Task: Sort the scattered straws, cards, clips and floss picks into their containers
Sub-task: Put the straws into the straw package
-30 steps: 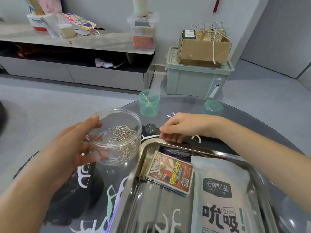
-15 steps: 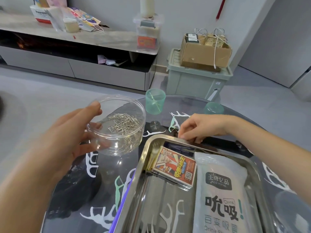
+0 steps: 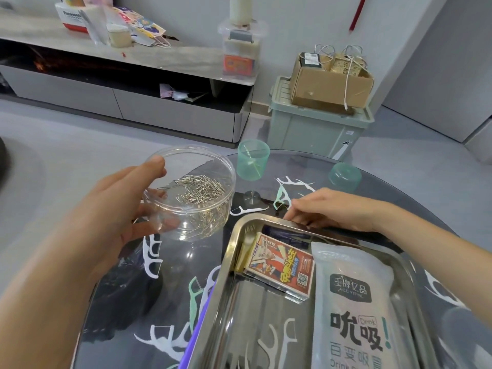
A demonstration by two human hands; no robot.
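Head view: left hand [image 3: 106, 217] fingers grasp the open clip tub [image 3: 191, 194] by its wall; judged light, slick, spill-prone. Right hand [image 3: 328, 209] fingers at far rim of the tray [image 3: 229, 262]; grasp indeterminate.

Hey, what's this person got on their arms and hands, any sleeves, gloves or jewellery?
Nothing visible. Both arms are bare to the frame edge, with no sleeves. The left hand and right hand wear no gloves, and no watch, bracelet or ring shows.
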